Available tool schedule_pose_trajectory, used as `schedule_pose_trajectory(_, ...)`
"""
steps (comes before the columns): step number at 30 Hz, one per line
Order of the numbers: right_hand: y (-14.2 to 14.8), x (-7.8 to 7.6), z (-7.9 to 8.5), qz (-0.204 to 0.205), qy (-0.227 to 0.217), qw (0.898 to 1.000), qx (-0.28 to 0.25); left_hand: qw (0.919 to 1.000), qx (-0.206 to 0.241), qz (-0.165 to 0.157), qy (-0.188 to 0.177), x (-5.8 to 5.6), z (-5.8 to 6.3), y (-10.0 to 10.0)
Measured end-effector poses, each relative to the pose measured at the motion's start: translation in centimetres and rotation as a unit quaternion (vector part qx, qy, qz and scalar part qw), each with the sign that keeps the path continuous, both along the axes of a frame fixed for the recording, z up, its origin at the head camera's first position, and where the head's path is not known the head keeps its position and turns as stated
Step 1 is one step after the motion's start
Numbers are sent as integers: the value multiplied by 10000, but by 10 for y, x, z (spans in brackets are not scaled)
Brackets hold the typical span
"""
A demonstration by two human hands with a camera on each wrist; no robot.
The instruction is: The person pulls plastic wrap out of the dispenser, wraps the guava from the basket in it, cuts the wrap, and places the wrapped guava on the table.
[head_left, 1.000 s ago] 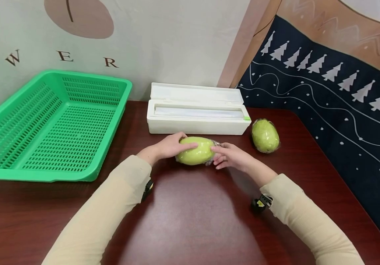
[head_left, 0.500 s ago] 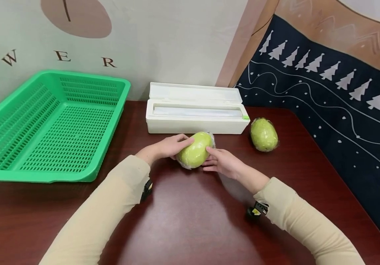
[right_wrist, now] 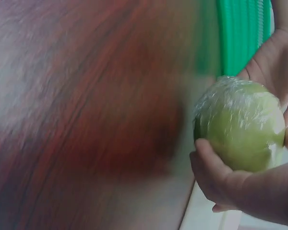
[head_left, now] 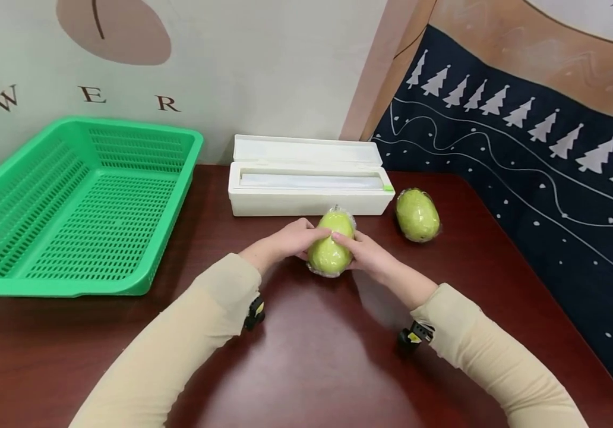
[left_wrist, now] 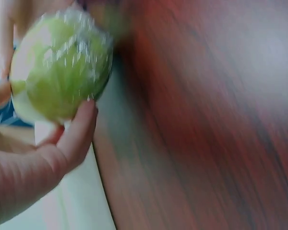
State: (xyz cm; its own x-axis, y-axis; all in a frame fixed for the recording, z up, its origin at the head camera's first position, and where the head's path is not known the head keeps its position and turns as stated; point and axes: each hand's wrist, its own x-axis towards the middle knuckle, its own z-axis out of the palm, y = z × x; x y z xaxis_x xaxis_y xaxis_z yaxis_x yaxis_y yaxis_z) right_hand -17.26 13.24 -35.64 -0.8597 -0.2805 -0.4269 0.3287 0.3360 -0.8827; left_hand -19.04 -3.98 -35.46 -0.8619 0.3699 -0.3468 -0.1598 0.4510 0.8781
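Note:
A yellow-green oval fruit (head_left: 329, 257), wrapped in clear cling film, is held between both hands in front of the white box. My left hand (head_left: 290, 239) grips its left side, thumb across the top. From the right, my right hand (head_left: 369, 255) grips the same fruit, and the two thumbs nearly meet. In the left wrist view, crinkled film shows on the end of the fruit (left_wrist: 62, 67), with fingers curled round it. The right wrist view shows gathered film on the fruit (right_wrist: 245, 124) too. Parts of the fingers are hidden behind it.
The white cling film box (head_left: 306, 203) stands at the back, lid raised, with a roll inside. A second wrapped green fruit (head_left: 417, 215) lies right of it. At the left is a green slotted basket (head_left: 143, 279). Everything is on a dark red table (head_left: 306, 368) against the wall.
The fruit has turned from lying sideways to pointing away from me, and has shifted slightly right. My right hand has gone from touching its end to gripping its side.

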Motion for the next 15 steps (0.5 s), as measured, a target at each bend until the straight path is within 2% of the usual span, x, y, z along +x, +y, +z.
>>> schedule_pose_trajectory(6, 29, -9, 3, -547, 548, 9932, 872, 9967, 496, 617, -165, -4, -4, 43)
schedule_pose_trajectory(10, 52, -13, 3, -718, 644, 9890, 1119, 9943, 743, 686, -348, -7, -8, 67)
schedule_pose_trajectory(15, 80, -18, 6, -820, 561, 9836, 1504, 9938, 820, 669, -353, -8, -12, 96)
